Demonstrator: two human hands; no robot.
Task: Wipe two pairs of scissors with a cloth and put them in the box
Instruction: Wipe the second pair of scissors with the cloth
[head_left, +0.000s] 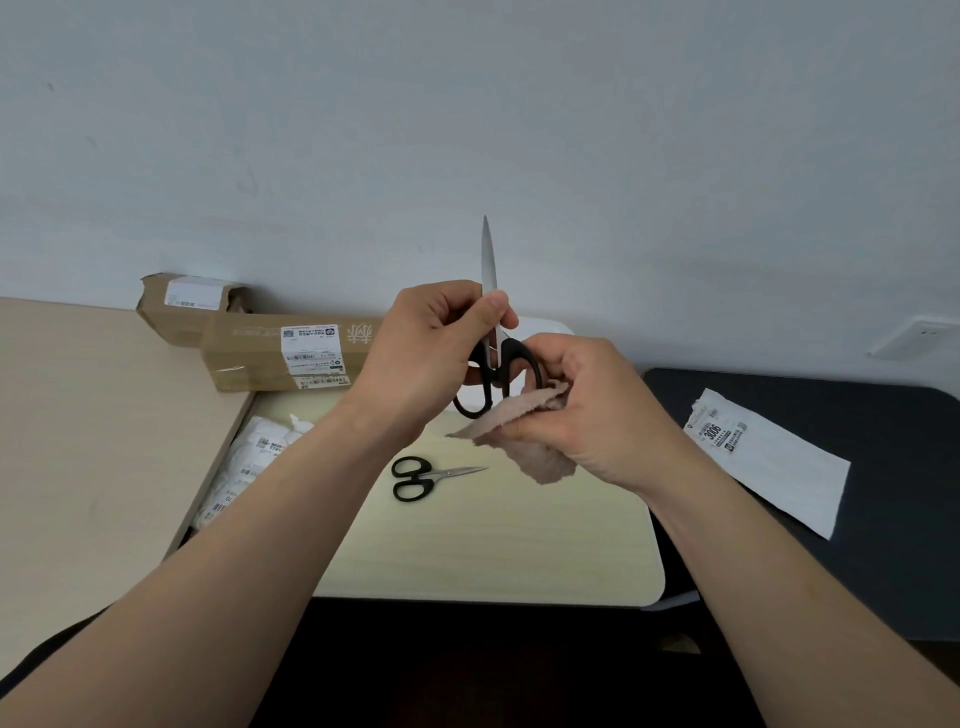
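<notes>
Head view: above the pale wooden table (493, 545), our left hand (436, 343) has its fingers clamped on large black-handled steel scissors (488, 260), blades upright. Our right hand (587, 410) pinches a beige fleecy cloth (524, 441) just beside their handles. Small black-handled scissors (426, 478) lie on the table, and a long cardboard box (260, 353) sits at its far-left corner.

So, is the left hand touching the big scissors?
Touching. The head view shows the left hand pinching the big scissors by the blades, tips pointing up.
</notes>
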